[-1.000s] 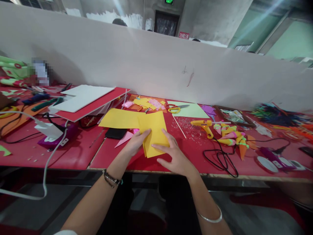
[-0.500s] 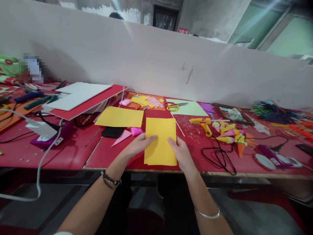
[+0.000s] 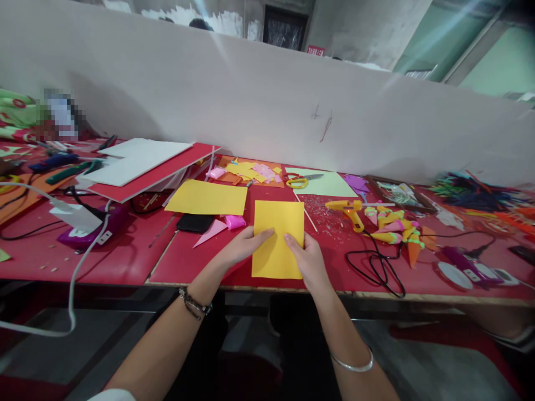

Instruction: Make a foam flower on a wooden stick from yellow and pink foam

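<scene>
A yellow sheet (image 3: pixel 278 253), upright and rectangular, is held between my two hands just above the front of the red table. My left hand (image 3: pixel 246 245) grips its left edge, thumb on the face and fingers hidden behind. On the other edge my right hand (image 3: pixel 310 257) is closed in the same way, its thumb pointing inward. Whether it is one sheet or several stacked cannot be made out. Left of it lies another yellow sheet (image 3: pixel 207 197), partly over a black flat object (image 3: pixel 194 223). Beside that are a pink paper triangle (image 3: pixel 210 233) and a shiny pink packet (image 3: pixel 236 221).
Scissors (image 3: pixel 297 182) rest on a pale green sheet (image 3: pixel 326 186). To the right are a yellow glue gun (image 3: pixel 346 209), small decorated cones (image 3: pixel 393 227) and a looped black cord (image 3: pixel 376 267). White boards (image 3: pixel 142 161) and a purple power strip (image 3: pixel 90 231) stand left.
The yellow layers in my hands were slightly offset at the lower edge; now that edge looks even. My hands stay on both sides, and the view has shifted a little.
</scene>
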`<state>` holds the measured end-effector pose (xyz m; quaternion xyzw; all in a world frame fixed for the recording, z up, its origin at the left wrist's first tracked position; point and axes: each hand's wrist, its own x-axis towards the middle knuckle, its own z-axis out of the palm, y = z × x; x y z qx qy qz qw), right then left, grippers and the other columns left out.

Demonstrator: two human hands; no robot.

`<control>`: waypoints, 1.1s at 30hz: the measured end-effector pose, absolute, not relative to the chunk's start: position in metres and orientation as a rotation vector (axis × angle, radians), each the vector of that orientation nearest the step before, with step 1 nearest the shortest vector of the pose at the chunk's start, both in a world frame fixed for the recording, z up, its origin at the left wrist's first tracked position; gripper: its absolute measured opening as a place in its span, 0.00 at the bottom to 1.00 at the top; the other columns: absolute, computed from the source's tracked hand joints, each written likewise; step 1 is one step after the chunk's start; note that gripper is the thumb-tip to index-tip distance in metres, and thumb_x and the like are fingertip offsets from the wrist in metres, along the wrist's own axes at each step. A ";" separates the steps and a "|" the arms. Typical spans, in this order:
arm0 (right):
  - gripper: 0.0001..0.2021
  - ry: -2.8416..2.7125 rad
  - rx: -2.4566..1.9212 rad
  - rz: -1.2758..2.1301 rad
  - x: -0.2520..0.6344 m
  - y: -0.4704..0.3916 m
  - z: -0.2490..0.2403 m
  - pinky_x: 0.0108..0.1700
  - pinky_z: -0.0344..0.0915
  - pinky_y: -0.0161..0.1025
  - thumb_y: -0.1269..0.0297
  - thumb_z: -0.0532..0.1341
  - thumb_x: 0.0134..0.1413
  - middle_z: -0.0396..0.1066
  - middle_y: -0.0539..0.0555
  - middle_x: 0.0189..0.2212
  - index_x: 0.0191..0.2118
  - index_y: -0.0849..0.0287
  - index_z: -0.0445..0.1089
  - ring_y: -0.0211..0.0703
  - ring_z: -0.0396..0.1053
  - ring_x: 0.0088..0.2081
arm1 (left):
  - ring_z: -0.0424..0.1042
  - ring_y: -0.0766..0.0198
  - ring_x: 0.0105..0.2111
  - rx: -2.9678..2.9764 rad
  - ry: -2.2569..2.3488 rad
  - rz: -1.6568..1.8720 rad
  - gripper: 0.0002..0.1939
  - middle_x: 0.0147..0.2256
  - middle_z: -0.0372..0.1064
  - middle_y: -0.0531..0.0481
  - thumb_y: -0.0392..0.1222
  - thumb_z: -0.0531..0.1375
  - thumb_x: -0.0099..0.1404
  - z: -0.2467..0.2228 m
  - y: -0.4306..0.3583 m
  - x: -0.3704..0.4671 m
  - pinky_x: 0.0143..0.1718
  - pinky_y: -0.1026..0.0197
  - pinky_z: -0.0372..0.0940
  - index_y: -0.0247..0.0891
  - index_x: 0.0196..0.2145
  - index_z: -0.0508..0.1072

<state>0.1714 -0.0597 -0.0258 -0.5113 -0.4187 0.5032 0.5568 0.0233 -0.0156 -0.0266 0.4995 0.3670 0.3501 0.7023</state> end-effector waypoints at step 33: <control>0.17 -0.981 -1.188 1.062 0.174 -0.057 -0.030 0.33 0.68 0.38 0.57 0.61 0.43 0.72 0.57 0.36 0.40 0.60 0.66 0.46 0.71 0.35 | 0.71 0.64 0.27 1.289 0.746 0.330 0.21 0.30 0.73 0.48 0.51 0.59 0.53 -0.019 -0.023 0.013 0.34 0.61 0.65 0.35 0.41 0.71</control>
